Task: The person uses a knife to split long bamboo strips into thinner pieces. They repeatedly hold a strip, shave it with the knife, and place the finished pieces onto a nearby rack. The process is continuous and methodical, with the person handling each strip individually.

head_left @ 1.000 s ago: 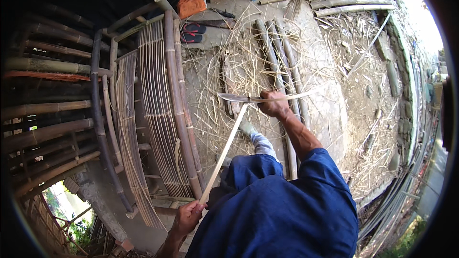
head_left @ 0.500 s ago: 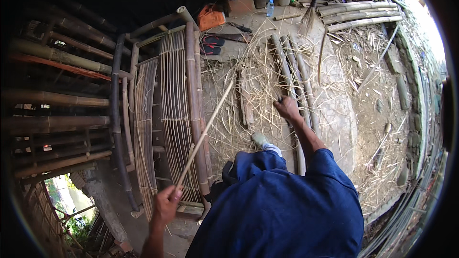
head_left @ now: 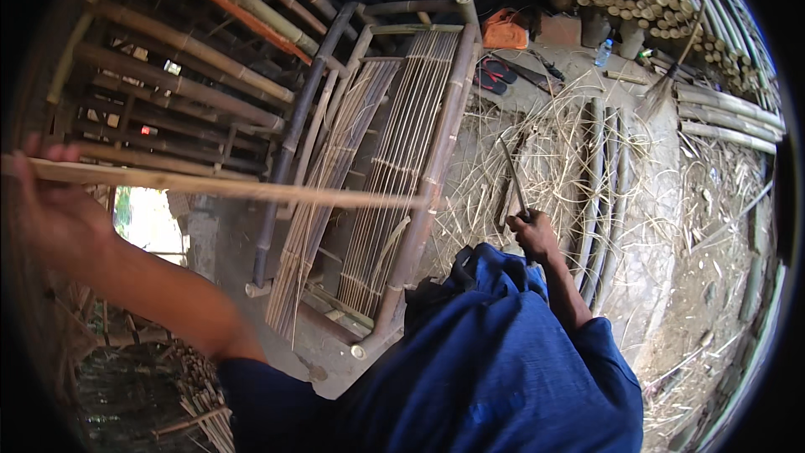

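Observation:
My left hand (head_left: 59, 210), blurred by motion, is raised at the far left and grips one end of a long pale bamboo strip (head_left: 251, 190). The strip reaches across to the right, passing in front of a bamboo bench (head_left: 433, 164) with thin slats. Lower on the right, my right hand (head_left: 537, 235) is closed round the dark handle of a long-bladed knife (head_left: 515, 174). Its narrow blade points up and slightly left, apart from the strip. Beneath the knife, thin bamboo shavings (head_left: 558, 172) cover the ground.
Bamboo poles (head_left: 593, 193) lie on the floor right of the shavings. Racks of bamboo poles (head_left: 193, 92) stand at the left. At the back are sandals (head_left: 495, 74), an orange bag (head_left: 505, 30), a water bottle (head_left: 604, 53), a broom (head_left: 659, 94) and stacked cut bamboo (head_left: 637, 0).
My left hand has lifted the strip up and to the left, turning it nearly level. My right hand's knife now shows its blade pointing upward. The view has swung left.

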The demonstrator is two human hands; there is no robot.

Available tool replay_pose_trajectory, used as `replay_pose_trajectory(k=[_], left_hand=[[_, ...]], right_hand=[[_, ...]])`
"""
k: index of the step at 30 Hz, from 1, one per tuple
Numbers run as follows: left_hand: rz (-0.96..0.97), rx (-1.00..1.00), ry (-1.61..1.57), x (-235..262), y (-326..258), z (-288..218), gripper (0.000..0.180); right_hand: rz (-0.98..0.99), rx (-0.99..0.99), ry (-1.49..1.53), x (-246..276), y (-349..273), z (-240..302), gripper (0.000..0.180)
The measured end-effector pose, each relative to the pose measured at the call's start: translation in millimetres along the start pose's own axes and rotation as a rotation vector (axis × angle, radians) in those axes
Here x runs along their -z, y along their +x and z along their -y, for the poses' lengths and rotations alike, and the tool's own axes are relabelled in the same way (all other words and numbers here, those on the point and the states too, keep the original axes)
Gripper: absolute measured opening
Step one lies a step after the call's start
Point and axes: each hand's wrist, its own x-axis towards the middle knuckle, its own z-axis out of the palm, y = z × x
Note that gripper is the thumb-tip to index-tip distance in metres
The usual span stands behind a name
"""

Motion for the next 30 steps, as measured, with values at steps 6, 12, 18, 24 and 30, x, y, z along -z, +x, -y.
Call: replay_pose_trajectory(k=[6, 12, 18, 24, 30], left_hand=[[0.066, 0.436, -0.253, -43.5, -177.1, 65.0, 0.050], [-0.026, 0.983, -0.406, -66.4, -330.9, 78.0, 0.049], [1.255, 0.813, -0.059, -69.0, -363.0, 49.8, 0.058], [1.398, 0.695, -0.101, -179.9, -370.9, 133.7, 0.053], [0.964, 1.020, -0.516, -190.8, -373.6, 131.1, 0.040]], right_hand=[[-0.010, 0.154, 0.515, -25.1, 2.7, 67.2, 0.041], [-0.085, 0.376, 1.198, -10.3, 29.8, 122.7, 0.034], [-0.159, 0.398, 0.859, 5.4, 41.5, 94.6, 0.021], [-0.072, 0.416, 0.428, -8.9, 11.9, 103.9, 0.043], [-0.393, 0.600, -0.560, 35.8, -16.2, 103.7, 0.050]])
